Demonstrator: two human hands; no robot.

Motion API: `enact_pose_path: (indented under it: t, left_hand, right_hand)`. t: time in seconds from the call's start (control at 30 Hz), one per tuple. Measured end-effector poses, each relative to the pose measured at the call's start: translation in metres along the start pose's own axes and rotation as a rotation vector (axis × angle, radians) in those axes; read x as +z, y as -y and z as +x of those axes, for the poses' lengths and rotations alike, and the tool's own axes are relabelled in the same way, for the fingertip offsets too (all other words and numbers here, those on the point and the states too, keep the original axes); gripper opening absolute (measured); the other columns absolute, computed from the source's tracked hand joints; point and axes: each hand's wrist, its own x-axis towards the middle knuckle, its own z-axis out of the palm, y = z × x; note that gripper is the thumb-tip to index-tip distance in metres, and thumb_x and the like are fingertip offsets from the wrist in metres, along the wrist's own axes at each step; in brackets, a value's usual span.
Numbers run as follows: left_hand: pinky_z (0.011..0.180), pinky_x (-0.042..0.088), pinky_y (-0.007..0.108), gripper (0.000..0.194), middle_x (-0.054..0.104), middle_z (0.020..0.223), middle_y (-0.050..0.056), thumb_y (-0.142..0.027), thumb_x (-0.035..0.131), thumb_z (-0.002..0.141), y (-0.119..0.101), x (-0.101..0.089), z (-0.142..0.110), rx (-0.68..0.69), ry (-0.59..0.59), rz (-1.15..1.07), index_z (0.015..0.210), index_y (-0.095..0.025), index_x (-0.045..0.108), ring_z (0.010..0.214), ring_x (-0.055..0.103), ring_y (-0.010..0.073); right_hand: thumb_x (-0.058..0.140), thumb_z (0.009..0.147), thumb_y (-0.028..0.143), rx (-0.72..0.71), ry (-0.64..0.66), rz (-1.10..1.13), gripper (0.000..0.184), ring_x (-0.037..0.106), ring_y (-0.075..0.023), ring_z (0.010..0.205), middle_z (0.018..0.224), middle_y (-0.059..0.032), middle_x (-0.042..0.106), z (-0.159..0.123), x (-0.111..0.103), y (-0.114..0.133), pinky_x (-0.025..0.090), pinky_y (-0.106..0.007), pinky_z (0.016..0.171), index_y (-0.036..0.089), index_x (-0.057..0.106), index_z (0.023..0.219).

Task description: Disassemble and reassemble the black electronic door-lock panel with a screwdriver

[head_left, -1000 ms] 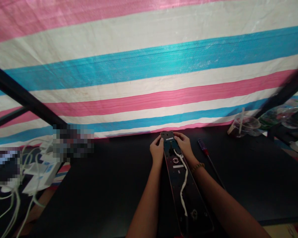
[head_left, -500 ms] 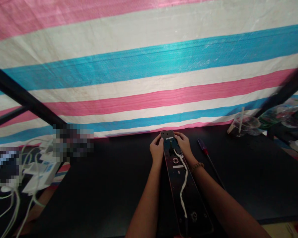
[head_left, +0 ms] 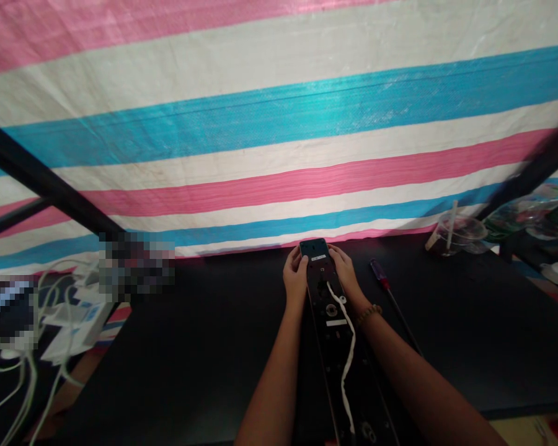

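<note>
At the frame's lower centre, the left hand [head_left: 296,277] and right hand [head_left: 345,271], fingers half curled, grip opposite edges of a long, flat black panel [head_left: 365,396] near its upper end; its thin white cable [head_left: 353,341] could snag if the panel tips

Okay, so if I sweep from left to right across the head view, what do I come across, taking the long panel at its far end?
White cables, left hand, panel, right hand, screwdriver, clear cup, clear plastic.
</note>
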Motion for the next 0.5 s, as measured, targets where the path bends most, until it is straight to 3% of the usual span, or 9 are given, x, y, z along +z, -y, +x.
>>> enact_pose_path:
  t: [0.17,0.5]
  left_hand:
    - [0.075,0.057,0.033,0.055,0.075,0.101,0.011,-0.032,0.07,0.077,-0.0004,0.0005,-0.001,-0.071,-0.017,0.006,0.129,-0.016,0.058,0.086,0.073,0.0224]
    - [0.071,0.054,0.027,0.05,0.075,0.099,0.009,-0.033,0.069,0.076,0.0013,-0.0003,0.0,-0.024,0.007,-0.011,0.121,-0.015,0.063,0.083,0.071,0.0189]
  right_hand:
    - [0.065,0.075,0.051,0.031,0.019,0.016,0.042,0.067,-0.0237,0.086,0.094,-0.0066,0.075,0.0017,-0.0011,-0.0037,0.051,-0.035,0.08,0.017,0.073,0.098]
    - [0.066,0.075,0.05,0.015,0.013,0.018,0.04,0.067,-0.0231,0.084,0.094,-0.0065,0.076,0.0036,-0.0018,-0.0067,0.051,-0.034,0.079,0.017,0.073,0.097]
